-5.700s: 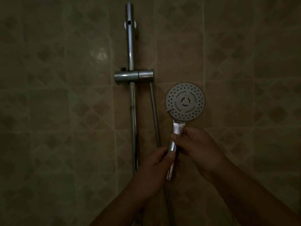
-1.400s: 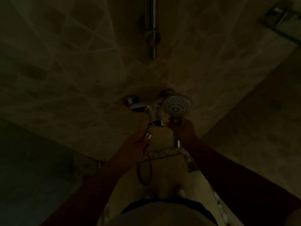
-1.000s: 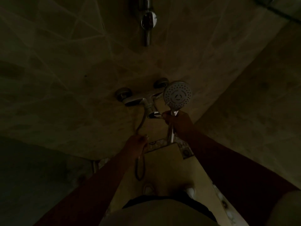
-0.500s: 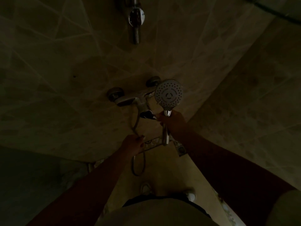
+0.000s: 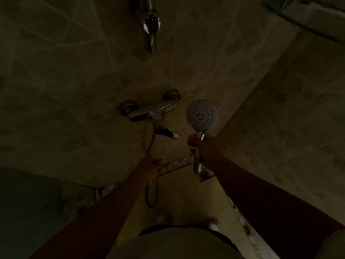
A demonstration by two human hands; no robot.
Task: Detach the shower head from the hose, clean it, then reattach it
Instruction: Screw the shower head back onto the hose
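Nearest the camera a pale garment (image 5: 173,243) fills the bottom edge, with two light shoes (image 5: 212,222) on the yellowish shower floor (image 5: 186,193) beyond it. Both bare forearms reach forward from the lower corners.

The left hand (image 5: 150,166) has its fingers curled round the hose (image 5: 152,144), gripping it where it comes down from the tap; below the hand the hose hangs in a loop (image 5: 151,195) over the floor. The right hand (image 5: 203,148) is closed round the handle of the shower head (image 5: 202,114), well apart from the left hand. The handle's long axis runs nearly upright, its free chrome end (image 5: 197,166) poking out below the fist and pointing down at the floor, with no hose joined to it. The round spray face sits above the fist and is turned toward the camera: pale grey, dotted with rings of small nozzle holes round a plain centre disc. The neck just above the fingers glints chrome.

Beyond the hands, the chrome mixer tap (image 5: 151,113) is fixed to the wall on two round mounts, its lever (image 5: 166,132) pointing out and to the right. Higher up, the lower end of a chrome rail (image 5: 151,25) hangs down the tiled wall (image 5: 74,71), whose beige tiles carry a diamond pattern. A shelf edge (image 5: 308,17) shows at top right. The room is very dim.
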